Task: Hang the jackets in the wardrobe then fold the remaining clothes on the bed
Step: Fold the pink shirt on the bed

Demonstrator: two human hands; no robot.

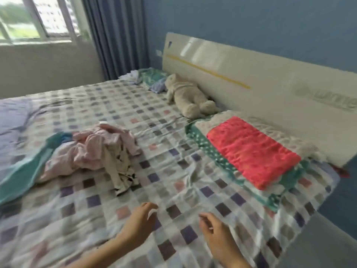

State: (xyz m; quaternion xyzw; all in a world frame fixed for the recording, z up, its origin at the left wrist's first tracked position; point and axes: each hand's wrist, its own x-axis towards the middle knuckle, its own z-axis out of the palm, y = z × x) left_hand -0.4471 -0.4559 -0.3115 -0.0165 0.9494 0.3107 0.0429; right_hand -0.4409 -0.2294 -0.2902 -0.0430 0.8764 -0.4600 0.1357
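Loosely heaped clothes [96, 149] on bed [164, 130], left hand [140, 221] and right hand [214, 232] relaxed

Over left, crumpled clothes [92, 151] are lying on the bed [164, 144], stuffed toy [190, 97] resting behind against the headboard [251, 74], pillow [212, 155] sitting right.

Plenty of bare bed [166, 190] between the clothes pile [96, 151] on the left and the pillows [251, 151] on the right; plush toy [190, 95] sits by the headboard [251, 80].

Only one bit of writing here: pale green lettering [326, 98] on the white headboard [241, 74], far too blurred to read
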